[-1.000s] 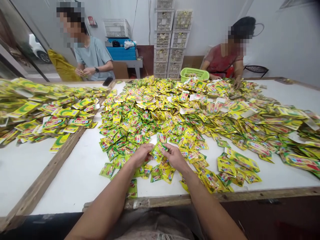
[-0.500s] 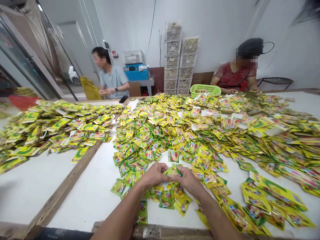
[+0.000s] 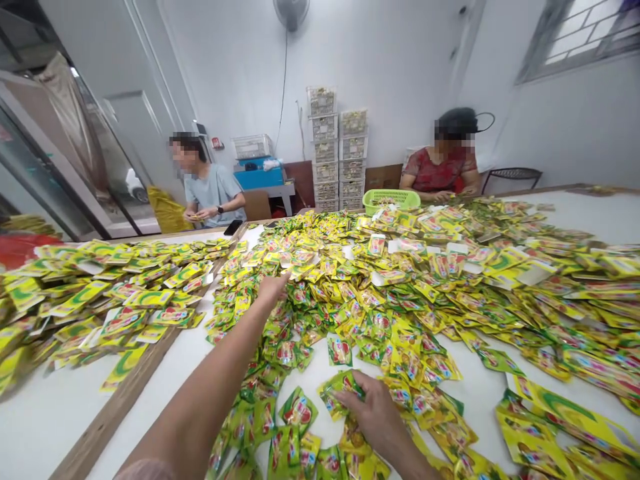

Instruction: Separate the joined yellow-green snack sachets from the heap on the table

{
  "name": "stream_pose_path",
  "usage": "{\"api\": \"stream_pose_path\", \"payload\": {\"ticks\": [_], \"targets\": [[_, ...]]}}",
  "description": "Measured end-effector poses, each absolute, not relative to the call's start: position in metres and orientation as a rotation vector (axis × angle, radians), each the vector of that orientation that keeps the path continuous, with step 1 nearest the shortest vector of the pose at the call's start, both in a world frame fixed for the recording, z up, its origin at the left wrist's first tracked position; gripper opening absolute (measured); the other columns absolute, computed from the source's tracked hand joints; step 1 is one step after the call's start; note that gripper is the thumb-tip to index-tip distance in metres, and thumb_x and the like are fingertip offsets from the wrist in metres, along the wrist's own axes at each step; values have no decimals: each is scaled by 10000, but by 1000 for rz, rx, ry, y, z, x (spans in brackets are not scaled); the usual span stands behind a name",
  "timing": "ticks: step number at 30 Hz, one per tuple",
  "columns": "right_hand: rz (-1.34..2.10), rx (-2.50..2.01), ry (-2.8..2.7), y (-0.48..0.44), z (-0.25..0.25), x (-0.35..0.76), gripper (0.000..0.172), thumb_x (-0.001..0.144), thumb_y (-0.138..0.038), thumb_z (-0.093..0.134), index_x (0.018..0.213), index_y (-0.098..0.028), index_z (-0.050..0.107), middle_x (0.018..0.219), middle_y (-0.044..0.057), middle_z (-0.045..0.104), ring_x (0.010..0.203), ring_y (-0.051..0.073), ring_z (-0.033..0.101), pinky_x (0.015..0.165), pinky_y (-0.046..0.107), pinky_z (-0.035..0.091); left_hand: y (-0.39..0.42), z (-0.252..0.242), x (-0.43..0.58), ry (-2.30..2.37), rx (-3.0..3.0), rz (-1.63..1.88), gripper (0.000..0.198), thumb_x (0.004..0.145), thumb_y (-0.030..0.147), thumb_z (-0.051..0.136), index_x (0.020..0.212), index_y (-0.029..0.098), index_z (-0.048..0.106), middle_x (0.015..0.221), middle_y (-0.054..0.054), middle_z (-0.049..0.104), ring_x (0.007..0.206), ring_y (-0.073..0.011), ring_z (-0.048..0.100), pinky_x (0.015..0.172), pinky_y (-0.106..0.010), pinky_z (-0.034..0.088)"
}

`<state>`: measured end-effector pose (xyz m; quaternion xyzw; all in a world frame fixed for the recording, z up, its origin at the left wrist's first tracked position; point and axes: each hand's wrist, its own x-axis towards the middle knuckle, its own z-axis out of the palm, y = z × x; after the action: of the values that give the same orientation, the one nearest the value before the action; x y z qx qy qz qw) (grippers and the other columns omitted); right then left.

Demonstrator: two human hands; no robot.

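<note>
Nearside of the green basket [image 3: 403, 199], the right hand [image 3: 374, 405] is pinching a green sachet [image 3: 334, 391] between its fingers. The left hand [image 3: 273, 287] is showing against the packet heap [image 3: 333, 293], nearside and left of the basket; whether its fingers are gripping, I cannot tell.

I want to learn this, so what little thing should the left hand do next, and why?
Perhaps the left hand should pinch a yellow pack near its fingertips: that arm stretches out to the heap, though whether its grip has closed on anything is hard to tell. The right hand holds a green packet.
</note>
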<state>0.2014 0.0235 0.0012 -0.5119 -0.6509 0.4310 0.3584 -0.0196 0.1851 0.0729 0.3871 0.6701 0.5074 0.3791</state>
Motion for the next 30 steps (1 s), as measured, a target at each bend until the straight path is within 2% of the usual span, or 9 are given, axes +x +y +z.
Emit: {"api": "stream_pose_path", "payload": {"ticks": [3,5,8,12,16,19,22,26,30], "targets": [[1105,-1317,-1690,23,0,200,228,745,-366,571,627,-171,562,645,0,560,654,170,510,586,246,370,211,68,-8,1738,921,1291,268,808,366,573,901,115,585,792,-38,614,650,-133,583,578,-282,483],[1063,-1300,-1717,23,-1,200,202,751,-348,568,654,-171,589,661,5,579,658,171,524,589,247,380,210,67,-1,1731,919,1327,242,852,338,516,970,134,571,882,-30,609,704,-118,584,627,-286,499],[930,-1205,-1777,22,-2,201,185,797,-318,520,737,-185,633,752,38,620,715,189,564,628,267,417,185,71,4,1726,955,1390,166,768,305,611,783,140,603,719,-13,610,642,-136,569,544,-246,426],[658,-1084,-1844,19,-1,201,203,847,-258,450,819,-212,646,1166,103,565,776,194,607,686,310,457,121,77,10,1699,1046,1428,170,615,215,660,506,181,533,438,38,488,494,-131,489,458,-234,293],[544,-997,-1991,15,-2,199,196,833,-175,450,820,-222,641,1348,89,440,764,172,613,714,317,475,56,71,28,1597,1043,1303,170,537,190,641,430,176,509,418,34,479,419,-105,431,447,-233,324],[600,-936,-2006,13,-2,199,218,826,-144,438,860,-223,639,1333,80,468,945,201,598,812,332,461,30,67,39,1507,981,1222,203,534,245,653,425,172,498,443,17,502,436,-114,473,491,-250,401],[790,-992,-1806,13,1,201,156,815,-234,503,858,-198,649,1176,89,593,1032,242,563,872,359,436,22,63,38,1419,929,1270,285,614,426,658,560,167,552,565,-14,600,544,-138,559,577,-258,436],[1307,-973,-1421,14,7,202,319,746,-407,606,974,-184,630,864,31,674,844,226,613,763,337,487,19,44,32,1318,988,1255,377,616,489,701,816,180,618,854,-52,686,781,-159,609,681,-240,436],[1486,-928,-1436,11,4,201,274,703,-409,649,849,-178,635,754,-11,641,711,174,591,680,287,476,17,15,36,1083,1000,1131,356,616,440,728,821,164,632,780,-40,685,681,-155,609,662,-259,450]]}}
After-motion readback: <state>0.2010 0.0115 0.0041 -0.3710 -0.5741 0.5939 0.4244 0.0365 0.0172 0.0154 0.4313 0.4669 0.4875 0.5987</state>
